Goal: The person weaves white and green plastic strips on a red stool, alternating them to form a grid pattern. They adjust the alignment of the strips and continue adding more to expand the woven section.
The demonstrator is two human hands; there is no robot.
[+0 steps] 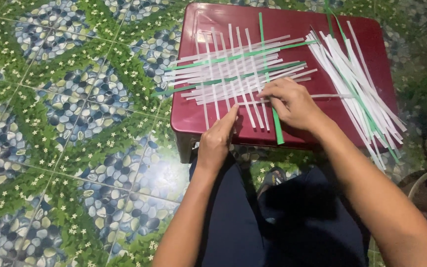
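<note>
Your left hand rests on the near edge of the red counter, fingers flat on the woven mat. Your right hand pinches a white strip into the half-woven mat, while a loose pile of strips waits to its right.

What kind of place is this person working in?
Probably a home floor or patio, not a workshop. The ground is patterned floor tile printed with pebbles and leaves, the work surface is a low red plastic stool, and the person sits low behind it, weaving paper strips by hand.
</note>
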